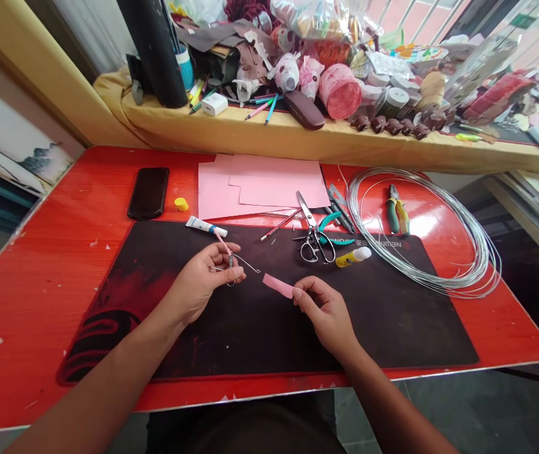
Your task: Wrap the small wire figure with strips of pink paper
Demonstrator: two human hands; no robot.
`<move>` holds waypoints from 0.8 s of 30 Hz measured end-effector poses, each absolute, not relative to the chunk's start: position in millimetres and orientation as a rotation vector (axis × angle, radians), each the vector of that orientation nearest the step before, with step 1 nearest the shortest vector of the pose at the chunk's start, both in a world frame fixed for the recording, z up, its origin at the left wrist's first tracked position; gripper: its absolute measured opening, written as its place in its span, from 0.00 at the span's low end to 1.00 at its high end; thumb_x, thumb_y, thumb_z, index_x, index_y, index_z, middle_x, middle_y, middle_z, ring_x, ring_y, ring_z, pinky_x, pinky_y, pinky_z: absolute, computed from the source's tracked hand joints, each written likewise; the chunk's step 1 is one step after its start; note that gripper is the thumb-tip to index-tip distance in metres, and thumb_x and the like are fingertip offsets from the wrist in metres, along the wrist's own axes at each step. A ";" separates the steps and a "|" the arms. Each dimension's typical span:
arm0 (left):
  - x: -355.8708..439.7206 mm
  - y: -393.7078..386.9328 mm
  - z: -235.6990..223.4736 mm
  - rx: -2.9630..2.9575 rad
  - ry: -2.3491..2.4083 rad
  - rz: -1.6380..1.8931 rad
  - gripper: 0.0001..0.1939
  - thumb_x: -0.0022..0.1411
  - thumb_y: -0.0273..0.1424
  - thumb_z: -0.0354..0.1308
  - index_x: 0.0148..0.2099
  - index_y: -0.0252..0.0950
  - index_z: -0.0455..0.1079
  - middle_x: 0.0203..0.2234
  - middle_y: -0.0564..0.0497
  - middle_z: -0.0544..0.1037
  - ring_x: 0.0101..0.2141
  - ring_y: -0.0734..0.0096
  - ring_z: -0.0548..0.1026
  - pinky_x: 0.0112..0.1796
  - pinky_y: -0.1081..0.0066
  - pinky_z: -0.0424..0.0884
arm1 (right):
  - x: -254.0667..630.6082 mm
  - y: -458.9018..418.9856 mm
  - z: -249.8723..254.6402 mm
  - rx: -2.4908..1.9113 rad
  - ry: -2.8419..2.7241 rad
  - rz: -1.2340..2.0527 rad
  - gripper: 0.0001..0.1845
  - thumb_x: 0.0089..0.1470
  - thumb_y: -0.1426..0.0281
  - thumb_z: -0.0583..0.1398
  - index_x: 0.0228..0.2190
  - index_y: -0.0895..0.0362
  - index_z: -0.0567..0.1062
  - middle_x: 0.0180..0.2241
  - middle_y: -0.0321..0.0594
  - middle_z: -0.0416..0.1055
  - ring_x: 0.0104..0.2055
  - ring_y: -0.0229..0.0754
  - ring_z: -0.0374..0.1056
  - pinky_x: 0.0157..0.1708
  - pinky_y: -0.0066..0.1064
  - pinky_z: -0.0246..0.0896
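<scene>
My left hand (207,275) pinches a small bent wire figure (231,260) with a tight coil at its middle. Pink paper wraps its upper end, and one thin wire arm with a small loop at its tip sticks out to the right. Between the thumb and fingers of my right hand (323,307) is a short pink paper strip (277,285), its free end pointing left toward the wire loop. Strip and wire are apart. Both hands hover over the black desk mat (269,340). A glue tube (206,226) lies just behind my left hand.
Behind the hands lie scissors (315,233), a glue stick (353,256), a pencil (280,224) and pink paper sheets (278,180). A large wire coil (480,252) and pliers (396,211) are at right. A phone (149,193) and yellow cap (181,203) sit at left.
</scene>
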State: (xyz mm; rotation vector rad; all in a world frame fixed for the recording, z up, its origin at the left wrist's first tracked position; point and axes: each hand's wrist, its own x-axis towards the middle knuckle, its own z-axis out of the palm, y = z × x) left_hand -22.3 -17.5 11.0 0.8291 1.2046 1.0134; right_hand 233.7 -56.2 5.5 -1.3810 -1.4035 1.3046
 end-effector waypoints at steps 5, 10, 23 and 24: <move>-11.2 -20.3 12.3 0.673 1.113 0.972 0.17 0.54 0.35 0.76 0.42 0.36 0.76 0.31 0.50 0.80 0.34 0.66 0.80 0.38 0.68 0.74 | 231.4 -51.4 3.8 -1.222 -1.065 1.514 0.15 0.61 0.57 0.67 0.30 0.54 0.75 0.24 0.34 0.68 0.25 0.39 0.61 0.28 0.32 0.56; -2.4 -17.6 12.3 0.723 1.073 0.963 0.16 0.59 0.41 0.73 0.41 0.36 0.77 0.33 0.51 0.79 0.35 0.66 0.81 0.37 0.69 0.75 | 223.4 -37.5 10.9 -1.103 -0.750 1.581 0.16 0.57 0.58 0.69 0.29 0.54 0.73 0.24 0.33 0.66 0.23 0.37 0.59 0.24 0.31 0.52; 15.3 -26.5 12.9 0.744 0.948 0.893 0.20 0.60 0.40 0.73 0.47 0.37 0.71 0.31 0.47 0.84 0.34 0.63 0.81 0.39 0.64 0.76 | 212.3 -27.8 3.8 -1.200 -0.923 1.454 0.16 0.60 0.56 0.67 0.30 0.54 0.74 0.25 0.33 0.71 0.25 0.38 0.67 0.26 0.30 0.59; 15.5 -27.1 12.5 0.727 0.946 0.893 0.21 0.60 0.40 0.73 0.49 0.37 0.71 0.31 0.47 0.84 0.34 0.63 0.81 0.40 0.64 0.76 | 212.3 -28.1 3.1 -1.194 -0.936 1.459 0.16 0.60 0.56 0.67 0.30 0.54 0.74 0.25 0.33 0.71 0.25 0.38 0.67 0.26 0.30 0.59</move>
